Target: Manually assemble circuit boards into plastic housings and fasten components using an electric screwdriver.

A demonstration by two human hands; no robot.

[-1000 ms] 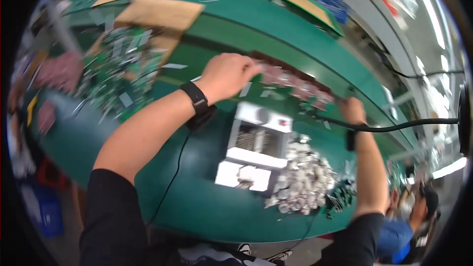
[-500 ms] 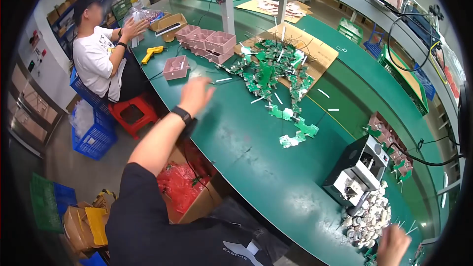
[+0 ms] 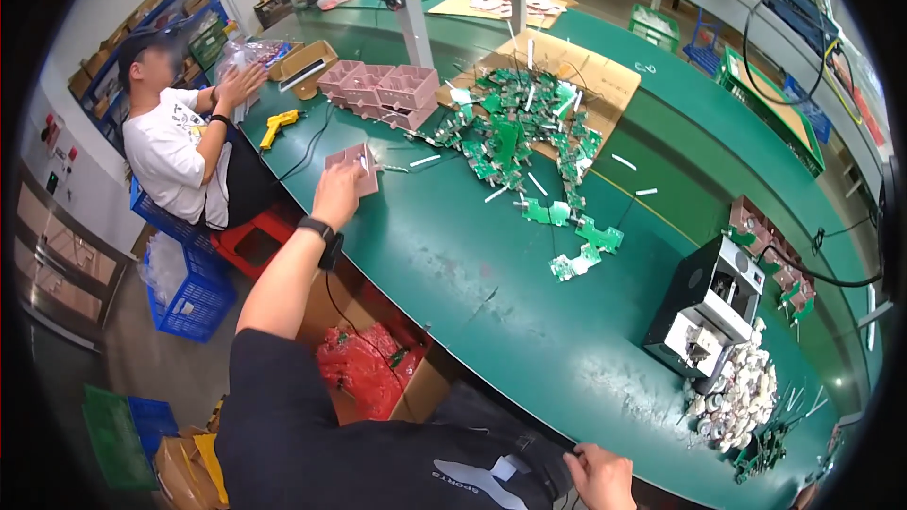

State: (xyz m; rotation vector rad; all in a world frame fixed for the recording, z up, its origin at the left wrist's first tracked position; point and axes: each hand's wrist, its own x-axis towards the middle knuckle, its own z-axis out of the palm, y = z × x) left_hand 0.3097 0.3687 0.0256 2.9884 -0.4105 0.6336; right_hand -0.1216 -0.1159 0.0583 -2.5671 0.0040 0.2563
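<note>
The left hand (image 3: 342, 191), left of centre in the frame, has its grip narrowed on a small, open, pink plastic box (image 3: 367, 183) near the curved edge of the long green-topped bench (image 3: 453, 321). The fingers reach over the wall of the box; a dark watch band (image 3: 321, 227) circles that wrist. The right hand (image 3: 602, 477) is at the lower middle of the frame, just beside the bench edge, its fingers curled — whether its grip holds anything, I cannot tell.

Above the box, toward the upper left, stand joined pink plastic compartment trays (image 3: 387, 99), with a yellow pistol-shaped tool (image 3: 280, 127) lying to their left. In the upper middle, a tangled heap of green circuit boards with thin wires (image 3: 505, 142) spreads partly over a flat brown cardboard sheet (image 3: 614, 90).

At the right of the frame stands a black-and-white box-shaped machine (image 3: 685, 293), with a pile of small whitish rounded parts (image 3: 742, 392) beside it. Behind it runs a row of pink trays with green boards (image 3: 795, 285).

A seated person in a white shirt (image 3: 165, 127) is at the upper left, hands raised close together. At lower left, red plastic bagging (image 3: 364, 373) fills an open carton below the bench.
</note>
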